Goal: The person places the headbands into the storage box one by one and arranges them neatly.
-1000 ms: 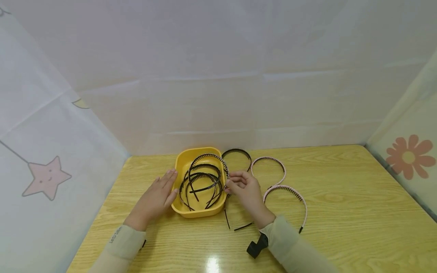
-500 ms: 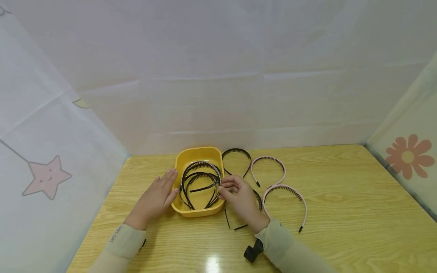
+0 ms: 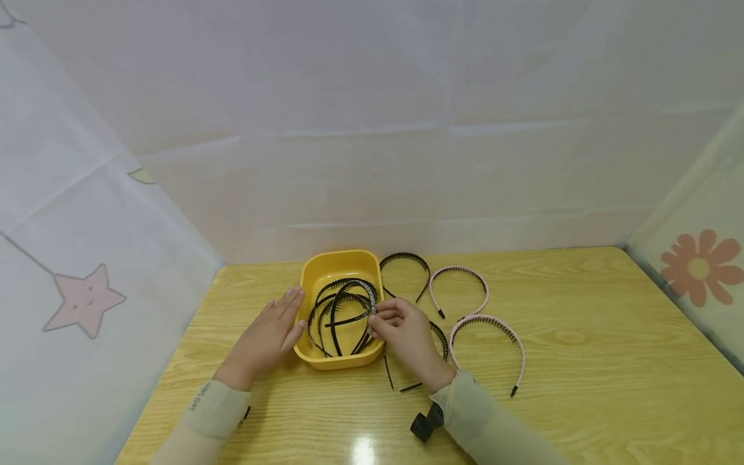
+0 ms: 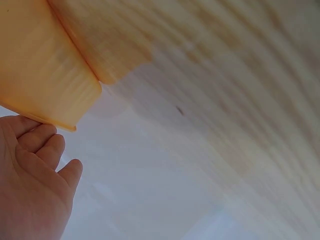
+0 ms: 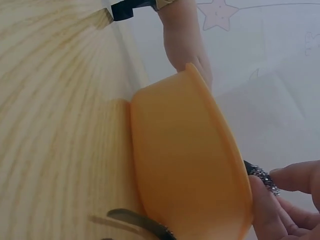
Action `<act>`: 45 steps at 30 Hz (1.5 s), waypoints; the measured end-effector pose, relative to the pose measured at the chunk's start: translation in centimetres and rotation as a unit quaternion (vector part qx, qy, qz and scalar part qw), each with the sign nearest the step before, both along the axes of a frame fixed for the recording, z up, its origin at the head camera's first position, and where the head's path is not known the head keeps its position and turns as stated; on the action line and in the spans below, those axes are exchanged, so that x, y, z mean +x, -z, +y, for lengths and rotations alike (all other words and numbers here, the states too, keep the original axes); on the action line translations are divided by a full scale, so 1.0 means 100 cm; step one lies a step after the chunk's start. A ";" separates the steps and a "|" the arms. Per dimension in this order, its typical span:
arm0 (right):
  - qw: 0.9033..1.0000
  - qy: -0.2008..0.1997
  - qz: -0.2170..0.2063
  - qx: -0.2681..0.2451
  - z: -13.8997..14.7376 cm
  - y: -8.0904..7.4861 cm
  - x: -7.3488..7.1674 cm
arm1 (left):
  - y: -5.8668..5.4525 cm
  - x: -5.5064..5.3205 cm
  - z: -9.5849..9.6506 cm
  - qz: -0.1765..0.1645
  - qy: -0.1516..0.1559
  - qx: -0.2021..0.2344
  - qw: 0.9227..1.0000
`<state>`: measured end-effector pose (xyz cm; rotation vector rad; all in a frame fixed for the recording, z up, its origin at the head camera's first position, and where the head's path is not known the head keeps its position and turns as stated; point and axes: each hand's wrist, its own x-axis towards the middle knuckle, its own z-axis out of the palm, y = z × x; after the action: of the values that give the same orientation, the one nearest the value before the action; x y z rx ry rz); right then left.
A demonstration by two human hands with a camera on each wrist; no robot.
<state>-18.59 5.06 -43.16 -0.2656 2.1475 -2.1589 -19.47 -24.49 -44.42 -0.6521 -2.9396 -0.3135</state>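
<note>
Pinched in the right hand (image 3: pixel 407 332) in the head view, a glittery headband (image 3: pixel 373 299) arches inside the yellow bin (image 3: pixel 340 365); the left hand (image 3: pixel 263 337) rests straight-fingered on the opposite side, probably steadying it. Left wrist: fingertips touch the rim, gripping nothing. Right wrist: thumb and fingers nip the sparkling band at the rim, likely to guide its placement

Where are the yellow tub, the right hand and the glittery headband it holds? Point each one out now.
Yellow tub (image 3: pixel 339 363): head view, on its front outer wall.
Right hand (image 3: pixel 411 337): head view, on the back of the hand.
Glittery headband (image 5: pixel 264 179): right wrist view, on its sparkling stretch.
</note>
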 end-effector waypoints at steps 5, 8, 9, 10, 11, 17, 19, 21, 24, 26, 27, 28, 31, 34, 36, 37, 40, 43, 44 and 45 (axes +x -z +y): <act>0.999 -0.002 0.010 0.036 -0.002 -0.005 -0.003 | 0.000 0.000 0.000 0.000 -0.002 -0.003 1.000; 0.997 0.003 0.035 0.074 -0.003 -0.008 -0.004 | 0.000 0.000 0.000 -0.001 -0.003 -0.004 1.000; 0.995 0.004 0.044 0.086 -0.004 -0.009 -0.004 | 0.000 0.000 0.000 -0.001 -0.003 -0.004 1.000; 0.994 0.007 0.053 0.099 -0.004 -0.010 -0.004 | 0.000 0.000 0.000 -0.001 -0.003 -0.004 1.000; 0.992 0.009 0.062 0.110 -0.005 -0.011 -0.005 | 0.000 0.000 0.000 -0.002 -0.003 -0.004 1.000; 0.983 0.025 0.099 0.151 -0.006 -0.011 -0.006 | -0.001 0.000 0.000 -0.004 -0.004 -0.003 1.000; 0.983 0.026 0.103 0.152 -0.003 -0.012 -0.007 | -0.002 0.000 0.001 -0.003 -0.004 -0.004 1.000; 0.980 0.030 0.112 0.161 0.002 -0.015 -0.008 | -0.002 0.000 0.001 -0.003 -0.003 -0.003 1.000; 0.972 0.037 0.137 0.186 0.010 -0.021 -0.011 | -0.003 0.000 0.000 -0.002 -0.003 -0.002 1.000; 0.967 0.039 0.148 0.204 0.018 -0.026 -0.012 | -0.004 0.001 0.000 -0.001 -0.003 -0.001 1.000; 0.965 0.036 0.151 0.210 0.022 -0.029 -0.012 | -0.004 0.001 0.000 -0.002 -0.003 -0.001 1.000; 0.964 0.033 0.152 0.217 0.026 -0.031 -0.013 | -0.004 0.001 0.000 -0.002 -0.003 -0.001 1.000; 0.959 0.016 0.151 0.239 0.040 -0.038 -0.015 | -0.004 0.001 0.000 -0.002 -0.003 -0.001 1.000; 0.949 -0.001 0.155 0.273 0.055 -0.043 -0.018 | -0.004 0.001 0.000 -0.001 -0.002 0.001 1.000; 0.941 -0.011 0.163 0.297 0.067 -0.046 -0.021 | -0.004 0.001 0.001 0.000 -0.002 0.003 1.000; 0.936 -0.016 0.168 0.308 0.074 -0.046 -0.022 | -0.004 0.001 0.001 0.000 -0.003 0.003 1.000; 0.926 -0.027 0.178 0.332 0.094 -0.048 -0.027 | -0.004 0.001 0.001 0.000 -0.003 0.003 1.000; 0.920 -0.024 0.177 0.348 0.116 -0.047 -0.031 | -0.004 0.001 0.002 -0.003 -0.003 0.003 1.000; 0.919 -0.021 0.174 0.354 0.123 -0.046 -0.032 | -0.004 0.001 0.002 -0.004 -0.003 0.004 1.000; 0.917 -0.017 0.171 0.359 0.129 -0.045 -0.033 | -0.004 0.001 0.002 -0.005 -0.002 0.003 1.000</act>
<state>-21.86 18.00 -38.68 -0.6326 2.9081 -1.2233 -19.35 -24.30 -44.07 -0.6441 -2.9481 -0.3272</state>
